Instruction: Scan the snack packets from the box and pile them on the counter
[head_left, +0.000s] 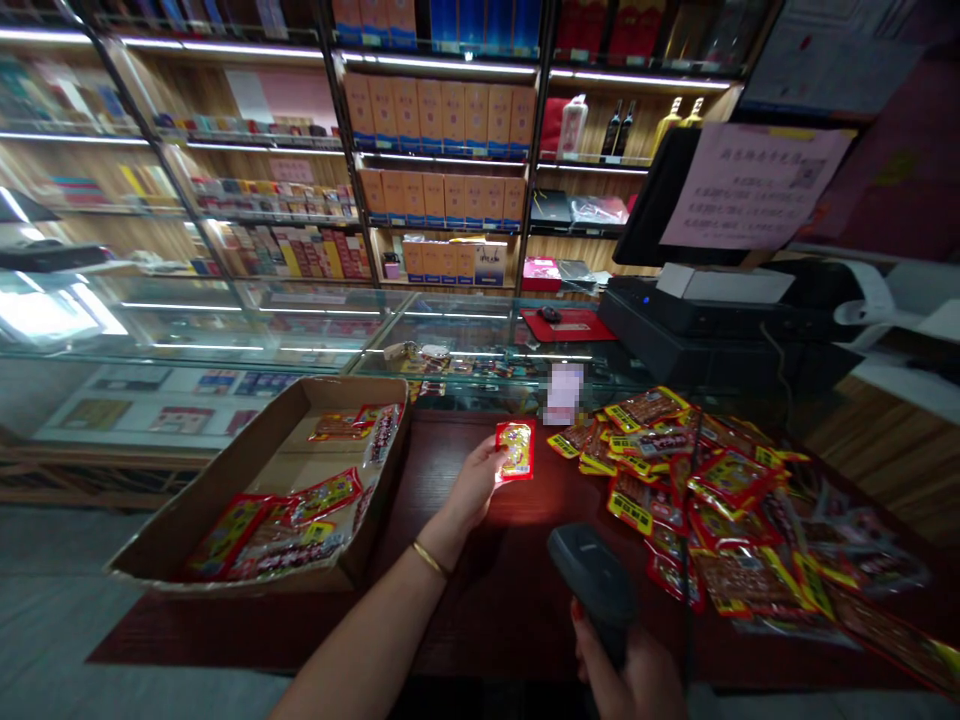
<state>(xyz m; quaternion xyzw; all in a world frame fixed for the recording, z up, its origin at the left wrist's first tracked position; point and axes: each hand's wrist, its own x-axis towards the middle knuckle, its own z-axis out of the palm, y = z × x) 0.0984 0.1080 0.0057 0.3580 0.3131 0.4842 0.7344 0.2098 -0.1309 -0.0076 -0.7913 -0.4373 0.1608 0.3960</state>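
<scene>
Pinched in my left hand (475, 482) is a small red-edged snack packet (517, 450), held over the dark red counter and brightly lit. My right hand (626, 665) wraps round the handle of a black handheld barcode scanner (592, 572), whose head points toward the packet. To the right lies a loose heap of snack packets (675, 470) in red, yellow and brown wrappers. On the left, an open cardboard box (292, 395) contains several similar packets, spread over its bottom.
A glass display counter (450, 325) runs behind the wooden counter (480, 590). At the right stand a monitor (645, 200) with a paper notice and a black till unit (697, 330). A mouse (550, 314) rests on a red mat. Shelves of boxes and bottles line the back wall.
</scene>
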